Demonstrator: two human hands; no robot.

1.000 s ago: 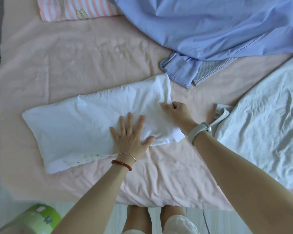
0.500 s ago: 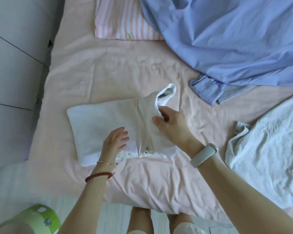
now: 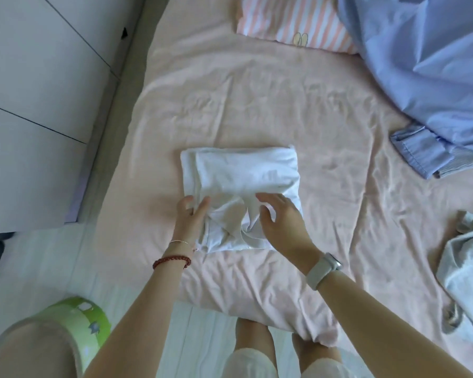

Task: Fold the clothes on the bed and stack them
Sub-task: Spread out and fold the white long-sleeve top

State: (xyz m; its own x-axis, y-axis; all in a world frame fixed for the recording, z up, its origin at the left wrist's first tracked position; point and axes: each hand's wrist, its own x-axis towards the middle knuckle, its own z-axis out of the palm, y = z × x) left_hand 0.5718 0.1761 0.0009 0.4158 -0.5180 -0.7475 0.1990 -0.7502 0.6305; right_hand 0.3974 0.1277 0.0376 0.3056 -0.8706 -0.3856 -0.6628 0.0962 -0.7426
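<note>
A white garment lies folded into a rough square in the middle of the pink bed sheet. My left hand is at its near left edge, and thumb and fingers pinch the cloth there. Over the near right part of the garment my right hand rests with relaxed fingers, holding nothing. A crumpled blue shirt is spread at the far right. A pale grey-white garment lies unfolded at the right edge.
A pink-and-white striped pillow lies at the head of the bed. White wardrobe doors stand to the left. On the floor at the lower left is a green round stool. My legs stand against the bed's near edge.
The white garment went from a long strip to a compact square as its right part was folded over to the left. Both hands have come to its near edge, and the view has shifted left.
</note>
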